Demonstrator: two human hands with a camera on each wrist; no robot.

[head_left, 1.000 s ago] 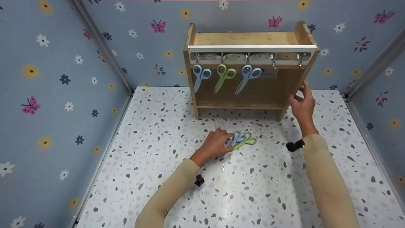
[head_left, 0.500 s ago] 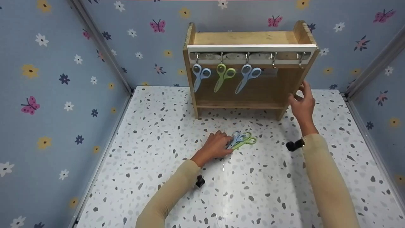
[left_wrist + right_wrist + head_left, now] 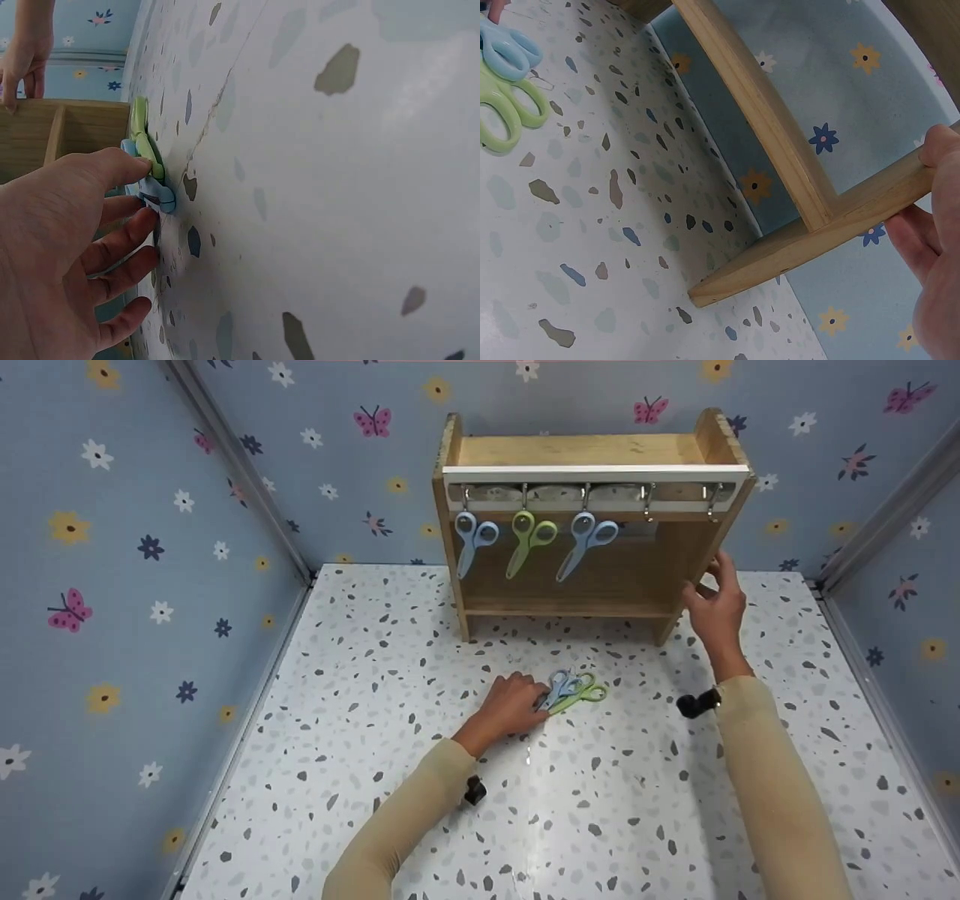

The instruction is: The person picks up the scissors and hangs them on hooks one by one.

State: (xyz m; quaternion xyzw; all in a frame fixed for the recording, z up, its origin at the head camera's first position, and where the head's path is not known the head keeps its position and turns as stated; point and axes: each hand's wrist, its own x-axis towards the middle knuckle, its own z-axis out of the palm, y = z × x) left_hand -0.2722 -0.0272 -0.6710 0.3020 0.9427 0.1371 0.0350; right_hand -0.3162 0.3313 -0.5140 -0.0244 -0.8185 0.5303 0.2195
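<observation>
On the speckled table lie blue scissors [image 3: 559, 687] overlapping green scissors [image 3: 592, 692], handles pointing away to the right. My left hand [image 3: 513, 705] is at their blade end; its thumb [image 3: 124, 166] and index finger lie on either side of the blue scissors' [image 3: 159, 196] blades, pinching them. The other fingers are loosely bent. My right hand [image 3: 718, 607] grips the right side panel of a wooden shelf [image 3: 570, 607], thumb in front and fingers behind. Blue, green and blue scissors [image 3: 589, 540] hang from the shelf's hooks, counted from the left.
Two bare hooks [image 3: 648, 502] are at the right of the white rail [image 3: 600, 476]. The shelf stands against the flowered back wall [image 3: 337, 450]. Flowered side walls with metal frames border the table [image 3: 600, 810] left and right.
My left hand has drawn slightly back along the blades, its fingers coming closer to the thumb. The scissors stay about where they were. The right hand keeps its grip on the shelf.
</observation>
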